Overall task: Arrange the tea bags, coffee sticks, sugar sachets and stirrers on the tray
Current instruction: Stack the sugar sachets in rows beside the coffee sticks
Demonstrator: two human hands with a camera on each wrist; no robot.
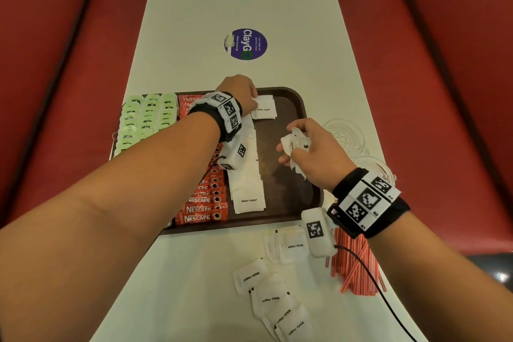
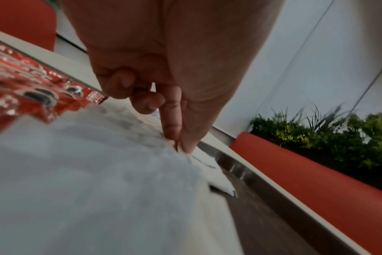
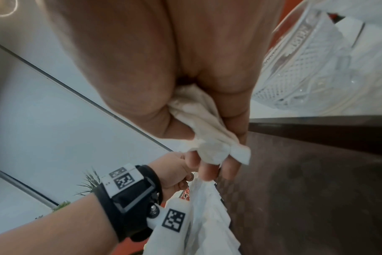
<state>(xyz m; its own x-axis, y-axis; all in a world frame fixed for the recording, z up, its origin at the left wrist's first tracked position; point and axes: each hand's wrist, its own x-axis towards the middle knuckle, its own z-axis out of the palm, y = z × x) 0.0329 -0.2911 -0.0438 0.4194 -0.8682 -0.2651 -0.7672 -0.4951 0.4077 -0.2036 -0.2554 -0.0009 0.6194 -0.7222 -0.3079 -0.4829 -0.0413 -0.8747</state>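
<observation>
A brown tray (image 1: 288, 191) holds green tea bags (image 1: 144, 119) at its left, red coffee sticks (image 1: 205, 208) beside them, and a column of white sugar sachets (image 1: 247, 183). My left hand (image 1: 252, 96) reaches to the tray's far end, where thumb and forefinger (image 2: 172, 127) pinch the edge of one sugar sachet (image 1: 263, 110) lying there. My right hand (image 1: 291, 147) hovers over the bare right part of the tray (image 3: 316, 189) and grips a crumpled bunch of sugar sachets (image 3: 207, 131). Loose sugar sachets (image 1: 274, 300) and red stirrers (image 1: 358, 269) lie on the table near me.
Two cut-glass bowls (image 1: 345, 133) stand just right of the tray, close to my right hand. A purple round sticker (image 1: 245, 44) lies on the white table beyond the tray. Red benches (image 1: 55, 91) flank the table on both sides.
</observation>
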